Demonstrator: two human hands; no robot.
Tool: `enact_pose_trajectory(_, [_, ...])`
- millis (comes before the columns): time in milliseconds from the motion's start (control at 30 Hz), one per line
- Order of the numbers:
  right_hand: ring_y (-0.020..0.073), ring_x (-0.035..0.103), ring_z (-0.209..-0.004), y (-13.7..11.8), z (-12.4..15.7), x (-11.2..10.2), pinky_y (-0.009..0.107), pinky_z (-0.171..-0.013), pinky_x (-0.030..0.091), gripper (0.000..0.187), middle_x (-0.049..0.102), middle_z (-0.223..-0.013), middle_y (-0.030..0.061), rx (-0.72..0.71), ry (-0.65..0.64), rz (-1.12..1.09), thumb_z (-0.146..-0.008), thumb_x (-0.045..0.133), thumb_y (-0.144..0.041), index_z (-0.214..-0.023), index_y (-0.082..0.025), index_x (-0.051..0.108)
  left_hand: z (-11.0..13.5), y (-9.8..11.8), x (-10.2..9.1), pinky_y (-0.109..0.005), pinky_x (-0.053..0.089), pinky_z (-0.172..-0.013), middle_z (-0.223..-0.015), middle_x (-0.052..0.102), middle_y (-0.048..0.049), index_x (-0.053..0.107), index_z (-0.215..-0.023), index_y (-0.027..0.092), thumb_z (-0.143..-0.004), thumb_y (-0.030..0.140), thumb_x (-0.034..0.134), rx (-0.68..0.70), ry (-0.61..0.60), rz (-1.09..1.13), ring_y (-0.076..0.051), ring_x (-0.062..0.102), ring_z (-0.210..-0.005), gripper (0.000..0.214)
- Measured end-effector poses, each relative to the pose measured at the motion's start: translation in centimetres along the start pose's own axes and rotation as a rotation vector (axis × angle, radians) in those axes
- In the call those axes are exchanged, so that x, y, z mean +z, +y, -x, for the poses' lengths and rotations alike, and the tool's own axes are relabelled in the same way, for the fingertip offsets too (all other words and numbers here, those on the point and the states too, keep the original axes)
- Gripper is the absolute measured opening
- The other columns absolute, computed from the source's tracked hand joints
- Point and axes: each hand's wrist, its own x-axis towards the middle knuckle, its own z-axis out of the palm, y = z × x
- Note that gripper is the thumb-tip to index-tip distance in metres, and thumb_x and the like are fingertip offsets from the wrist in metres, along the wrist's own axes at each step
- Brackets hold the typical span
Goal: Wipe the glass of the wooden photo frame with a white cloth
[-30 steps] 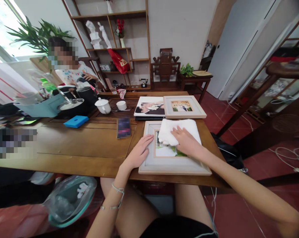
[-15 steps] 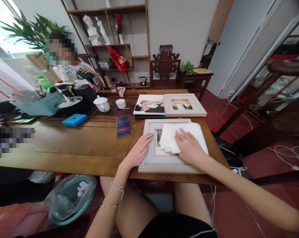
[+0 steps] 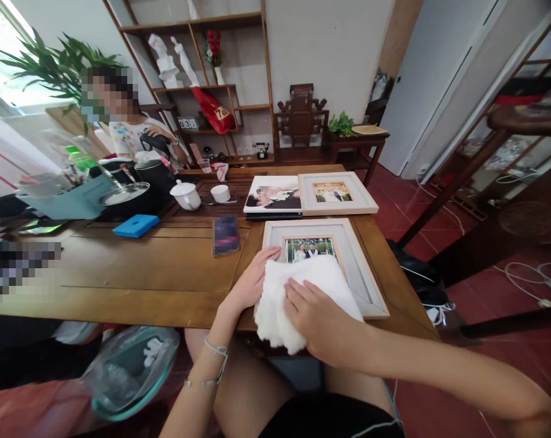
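A pale framed photo (image 3: 350, 248) lies flat at the near edge of the wooden table (image 3: 156, 267). My right hand (image 3: 318, 316) presses a folded white cloth (image 3: 302, 289) onto the frame's near left corner, fingers spread flat on the cloth, which hangs a little over the table edge. My left hand (image 3: 250, 283) rests open on the frame's left side, partly tucked behind the cloth. The picture in the frame's upper half is uncovered.
A second framed photo (image 3: 336, 193) and a photo print (image 3: 274, 196) lie behind. A phone (image 3: 225, 234), blue box (image 3: 136, 225), teapot (image 3: 185, 194), cup (image 3: 220, 193) and kettle stand to the left. Another person sits at the far left. A lined bin (image 3: 129, 371) sits by my knee.
My right hand has dragged the cloth from the frame's upper right down to its near left corner, uncovering the picture. My left hand stayed on the frame's left side.
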Motion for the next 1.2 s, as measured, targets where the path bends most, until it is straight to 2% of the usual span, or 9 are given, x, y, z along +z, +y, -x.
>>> enact_pose_trajectory(100, [0.0367,0.036,-0.137,0.6,3.0,0.1,0.053,-0.111,0.031,0.065,0.043,-0.143,0.0289,-0.055,-0.023,-0.095,-0.067,0.055,-0.009,-0.131,0.004,0.05,0.0,0.0,0.0,-0.053,0.024,-0.118,-0.147,0.046,-0.0105,0.047,-0.141,0.024,-0.097,0.024,0.038,0.012,-0.006,-0.014,-0.025,0.036,-0.139,0.044])
enact_pose_trajectory(300, [0.0262,0.04,-0.137,5.7,6.3,0.9,0.049,-0.113,0.031,0.072,0.048,-0.144,0.0154,0.18,0.067,-0.17,-0.062,0.049,-0.001,-0.134,-0.013,0.053,0.2,-0.3,0.1,-0.053,0.023,-0.119,-0.149,0.043,-0.0105,0.045,-0.142,0.022,-0.095,0.019,0.041,0.02,-0.025,-0.069,-0.025,0.033,-0.141,0.047])
enact_pose_trajectory(500, [0.0289,0.04,-0.136,14.2,2.9,2.1,0.049,-0.113,0.028,0.061,0.05,-0.142,0.0189,0.309,0.227,0.002,-0.071,0.053,-0.008,-0.132,-0.007,0.053,0.1,-0.3,0.0,-0.053,0.023,-0.119,-0.149,0.042,-0.0104,0.044,-0.143,0.022,-0.095,0.016,0.039,0.034,-0.028,-0.064,-0.024,0.033,-0.141,0.049])
enact_pose_trajectory(600, [0.0306,0.038,-0.137,16.1,0.6,1.9,0.048,-0.113,0.028,0.061,0.047,-0.143,0.0221,0.382,0.244,0.065,-0.072,0.054,-0.008,-0.133,-0.003,0.051,0.2,-0.2,0.0,-0.054,0.022,-0.119,-0.149,0.042,-0.0096,0.044,-0.142,0.024,-0.095,0.017,0.039,0.021,-0.021,-0.057,-0.025,0.033,-0.141,0.048])
enact_pose_trajectory(767, [0.0331,0.039,-0.136,13.5,0.4,1.5,0.05,-0.112,0.029,0.062,0.049,-0.141,0.0231,0.43,0.162,0.067,-0.067,0.053,-0.002,-0.129,-0.002,0.054,0.2,-0.2,0.1,-0.054,0.022,-0.119,-0.149,0.043,-0.0099,0.045,-0.143,0.023,-0.096,0.019,0.038,-0.012,-0.018,-0.051,-0.025,0.032,-0.141,0.048])
enact_pose_trajectory(900, [0.0339,0.043,-0.133,7.8,4.4,0.7,0.052,-0.11,0.033,0.068,0.053,-0.138,0.0206,0.399,0.044,0.006,-0.058,0.052,-0.003,-0.126,-0.007,0.058,0.2,-0.1,0.2,-0.054,0.022,-0.12,-0.15,0.043,-0.0083,0.045,-0.143,0.025,-0.095,0.019,0.038,-0.005,-0.005,-0.033,-0.025,0.033,-0.141,0.048])
enact_pose_trajectory(1033, [0.0331,0.047,-0.13,3.3,8.1,-0.2,0.051,-0.105,0.042,0.074,0.055,-0.138,0.016,0.29,0.027,-0.1,-0.057,0.05,-0.005,-0.13,-0.012,0.056,0.2,0.0,0.1,-0.053,0.022,-0.12,-0.15,0.042,-0.0077,0.044,-0.143,0.026,-0.095,0.018,0.038,-0.001,-0.01,-0.034,-0.025,0.033,-0.141,0.049])
enact_pose_trajectory(1100, [0.0322,0.047,-0.13,3.0,8.4,0.0,0.051,-0.104,0.043,0.072,0.056,-0.137,0.0149,0.264,0.056,-0.134,-0.059,0.05,-0.006,-0.13,-0.013,0.057,0.2,0.1,0.1,-0.053,0.022,-0.12,-0.15,0.042,-0.0081,0.044,-0.143,0.025,-0.095,0.016,0.038,0.001,-0.015,-0.04,-0.024,0.033,-0.141,0.049])
enact_pose_trajectory(1200, [0.0313,0.044,-0.133,5.1,7.3,1.1,0.051,-0.107,0.039,0.066,0.054,-0.139,0.0162,0.241,0.141,-0.158,-0.063,0.053,-0.007,-0.129,-0.011,0.057,0.1,0.1,0.0,-0.053,0.022,-0.12,-0.15,0.042,-0.0092,0.044,-0.143,0.024,-0.094,0.015,0.038,-0.005,-0.025,-0.054,-0.025,0.032,-0.141,0.05])
